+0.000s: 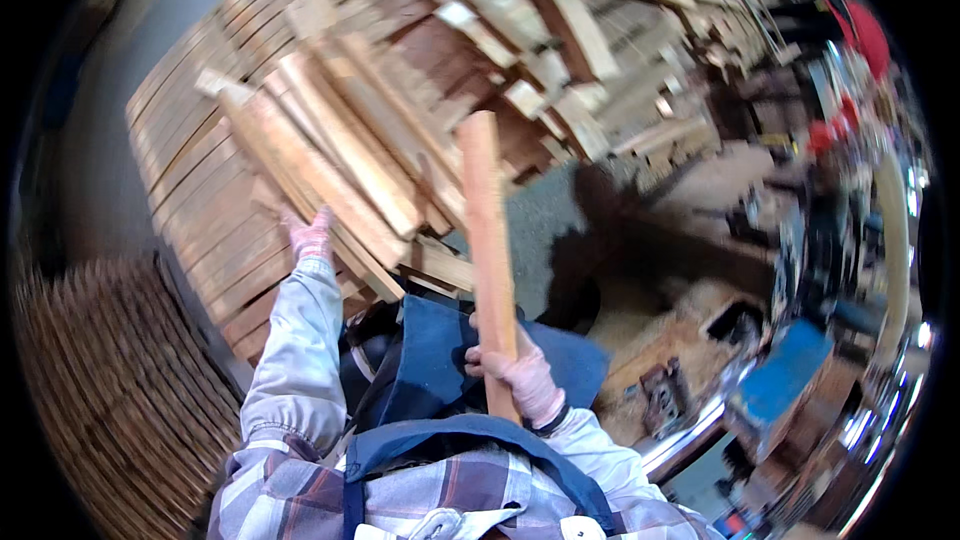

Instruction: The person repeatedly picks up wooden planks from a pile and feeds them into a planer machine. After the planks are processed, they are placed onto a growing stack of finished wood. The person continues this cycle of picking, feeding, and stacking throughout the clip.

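Observation:
My right hand (530, 380), in a pale pinkish glove, is closed round the lower part of a wooden plank (487, 210), which stands out lengthwise in front of my apron. On the left, my left hand (311, 237) reaches out to a pile of planks. Its fingers look spread, and it touches the side of the nearest long plank (310, 175); motion blur hides the fingertips. Beside that one lie more long planks (350, 140), roughly side by side on a slatted wooden pallet (205, 195).
Shorter wood offcuts (575, 120) lie scattered beyond the planks. A stack of slatted wood (110, 370) stands at lower left. To the right are a sawdust-covered machine (665, 395) and a blue box-like part (785, 370). My blue apron (430, 350) hangs in front of me.

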A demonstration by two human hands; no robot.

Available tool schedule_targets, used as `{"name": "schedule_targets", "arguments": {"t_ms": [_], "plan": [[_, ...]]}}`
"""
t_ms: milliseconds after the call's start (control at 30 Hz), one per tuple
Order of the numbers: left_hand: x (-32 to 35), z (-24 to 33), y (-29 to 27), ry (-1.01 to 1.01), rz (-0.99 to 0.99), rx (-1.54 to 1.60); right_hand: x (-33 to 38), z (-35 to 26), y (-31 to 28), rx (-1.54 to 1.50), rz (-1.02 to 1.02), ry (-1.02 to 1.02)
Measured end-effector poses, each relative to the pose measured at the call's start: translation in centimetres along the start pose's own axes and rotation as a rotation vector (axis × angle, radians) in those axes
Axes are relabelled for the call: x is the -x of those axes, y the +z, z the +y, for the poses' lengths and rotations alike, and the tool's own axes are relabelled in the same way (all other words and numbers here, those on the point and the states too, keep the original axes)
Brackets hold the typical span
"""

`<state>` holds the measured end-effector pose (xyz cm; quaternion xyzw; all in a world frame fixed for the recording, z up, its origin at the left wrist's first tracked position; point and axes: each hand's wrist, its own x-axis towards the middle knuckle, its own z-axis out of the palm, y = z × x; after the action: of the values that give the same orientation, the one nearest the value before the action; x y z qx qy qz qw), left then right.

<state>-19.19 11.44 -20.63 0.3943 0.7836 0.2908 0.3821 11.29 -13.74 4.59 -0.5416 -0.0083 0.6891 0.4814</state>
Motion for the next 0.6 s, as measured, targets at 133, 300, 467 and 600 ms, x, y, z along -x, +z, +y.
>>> {"name": "schedule_targets", "arguments": {"t_ms": [133,300,467,600], "plan": [[-1.3,3.3,1.9,-0.060,0.075,-0.565,2.8,3.3,-3.5,0.102,0.247,-0.229],[-8.9,0.0,3.1,-0.046,0.079,-0.701,10.8,2.7,-7.1,0.314,0.665,-0.574],[-10.3,-0.2,2.4,-0.051,-0.025,-0.298,22.1,13.1,-9.1,0.870,1.411,-0.576],[-4.0,2.9,0.3,-0.009,-0.194,0.177,28.5,25.6,-8.1,0.926,1.714,-0.342]]}}
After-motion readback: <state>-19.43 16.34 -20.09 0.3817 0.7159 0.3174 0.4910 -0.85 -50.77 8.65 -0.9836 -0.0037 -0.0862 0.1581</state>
